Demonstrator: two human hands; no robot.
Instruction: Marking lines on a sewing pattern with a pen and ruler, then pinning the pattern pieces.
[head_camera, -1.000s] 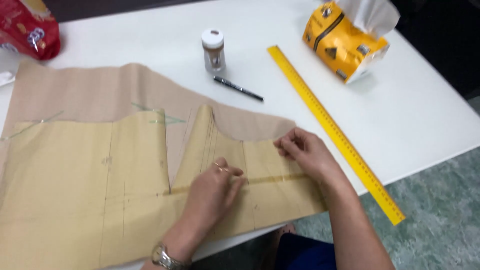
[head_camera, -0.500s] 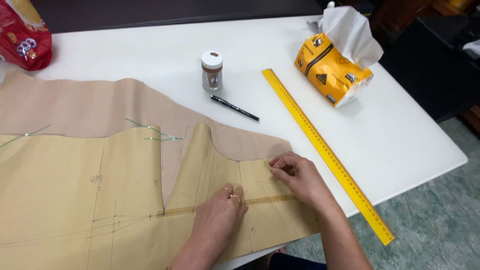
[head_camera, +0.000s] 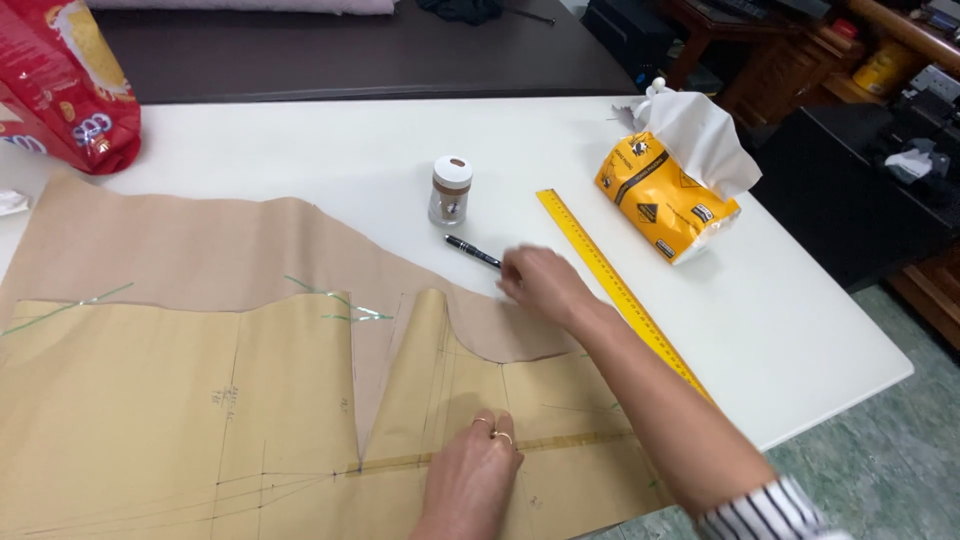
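On the white desk (head_camera: 300, 150), the right hand (head_camera: 540, 285) has left the yellow paper pattern (head_camera: 150, 400) and reaches, fingers loosely open, beside the black pen (head_camera: 473, 252); the left hand (head_camera: 470, 480) stays pressed flat, empty, on the pattern.

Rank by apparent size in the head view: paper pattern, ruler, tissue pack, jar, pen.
1. Paper pattern
2. Ruler
3. Tissue pack
4. Jar
5. Pen; partly behind the right hand, so jar versus pen is unsure.

White table (head_camera: 820, 330), green floor (head_camera: 890, 460), dark cabinets (head_camera: 850, 200)
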